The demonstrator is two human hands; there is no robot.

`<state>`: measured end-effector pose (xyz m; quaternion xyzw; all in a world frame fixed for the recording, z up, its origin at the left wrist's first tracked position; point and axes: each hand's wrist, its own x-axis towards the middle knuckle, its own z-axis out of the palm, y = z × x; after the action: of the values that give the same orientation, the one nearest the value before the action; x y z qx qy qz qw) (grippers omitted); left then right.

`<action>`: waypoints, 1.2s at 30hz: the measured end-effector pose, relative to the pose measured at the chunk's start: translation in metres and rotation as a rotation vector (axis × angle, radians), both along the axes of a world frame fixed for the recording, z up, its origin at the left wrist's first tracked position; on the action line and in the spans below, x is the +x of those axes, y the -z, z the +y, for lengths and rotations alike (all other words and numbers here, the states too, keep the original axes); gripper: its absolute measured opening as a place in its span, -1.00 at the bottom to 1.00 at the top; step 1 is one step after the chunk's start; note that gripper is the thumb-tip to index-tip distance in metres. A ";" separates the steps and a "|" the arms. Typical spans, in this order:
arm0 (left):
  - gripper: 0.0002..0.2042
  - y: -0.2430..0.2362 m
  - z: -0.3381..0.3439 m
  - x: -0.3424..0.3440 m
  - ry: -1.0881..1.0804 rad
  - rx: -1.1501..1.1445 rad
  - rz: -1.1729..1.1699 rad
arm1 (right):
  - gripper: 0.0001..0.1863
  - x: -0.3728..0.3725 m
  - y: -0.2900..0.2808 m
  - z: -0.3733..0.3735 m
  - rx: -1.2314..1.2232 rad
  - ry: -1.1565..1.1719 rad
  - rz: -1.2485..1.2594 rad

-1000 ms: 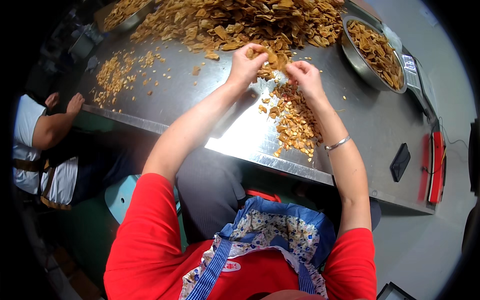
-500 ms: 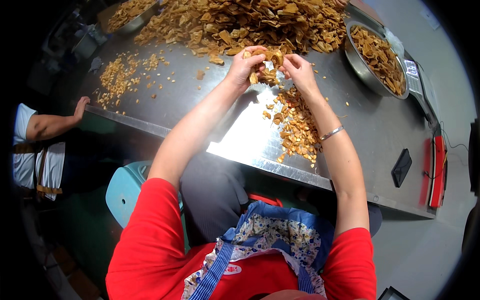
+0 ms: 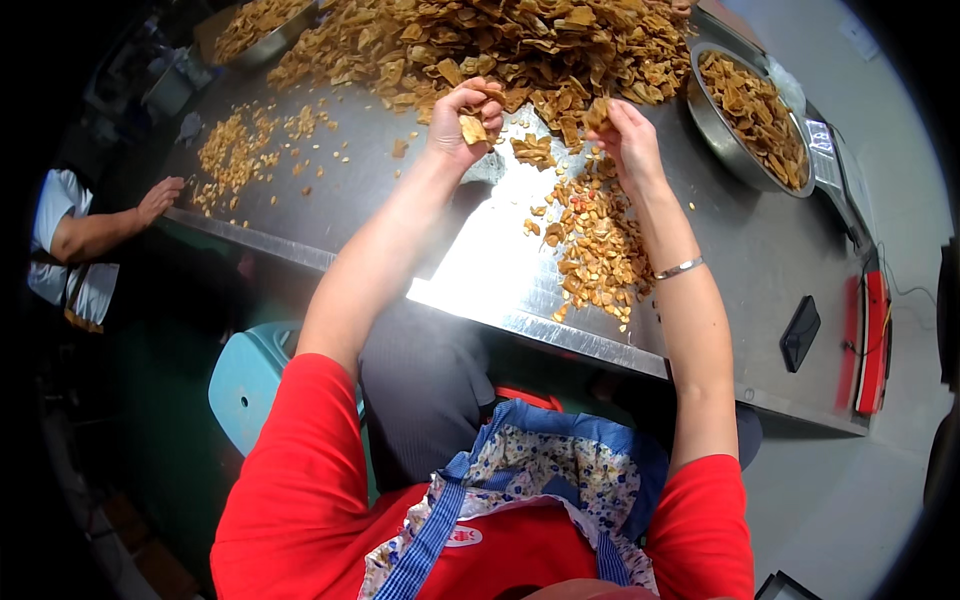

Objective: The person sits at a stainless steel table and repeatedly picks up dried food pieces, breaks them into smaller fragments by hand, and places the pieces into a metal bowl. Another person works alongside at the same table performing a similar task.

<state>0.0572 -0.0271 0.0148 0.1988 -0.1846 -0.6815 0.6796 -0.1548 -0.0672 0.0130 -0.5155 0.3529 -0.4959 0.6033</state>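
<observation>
My left hand (image 3: 462,122) is closed round several dried brown slices (image 3: 474,130), at the near edge of a large heap of the same slices (image 3: 500,45). Pinched in the fingertips of my right hand (image 3: 632,145) is another dried slice (image 3: 598,114). Between the two hands a small clump of slices (image 3: 533,152) lies on the metal table (image 3: 400,220). Small yellowish-brown bits (image 3: 600,260) are spread below my right hand, running toward the table's front edge.
A metal bowl of slices (image 3: 750,120) stands at the right, with a black phone (image 3: 800,334) nearer the edge. Pale small pieces (image 3: 235,155) are scattered at the left. Another person's hand (image 3: 160,198) is at the table's left edge; a blue stool (image 3: 245,390) stands below.
My hands have moved apart, the left one leftward and the right one rightward, each with slices in it. A clump now lies on the table between them. The other person's hand has shifted slightly.
</observation>
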 end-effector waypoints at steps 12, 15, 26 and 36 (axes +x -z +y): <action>-0.76 0.017 -0.003 -0.003 0.151 0.407 -0.270 | -0.57 0.022 0.014 -0.006 -0.565 0.286 1.419; -0.76 0.011 0.000 -0.006 0.138 0.409 -0.342 | -0.61 0.026 0.025 -0.013 -0.564 0.284 1.392; -0.79 0.020 0.012 -0.041 -0.241 -0.388 -1.542 | -0.75 0.012 0.005 0.027 -0.006 -0.076 0.231; -0.90 0.011 0.020 -0.044 -0.219 -0.277 -1.313 | -0.71 0.015 0.013 0.034 -0.058 0.051 0.179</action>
<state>0.0137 -0.0072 0.0043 0.5000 -0.6232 -0.3168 0.5112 -0.1401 -0.0334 -0.0001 -0.5658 0.4039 -0.4729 0.5414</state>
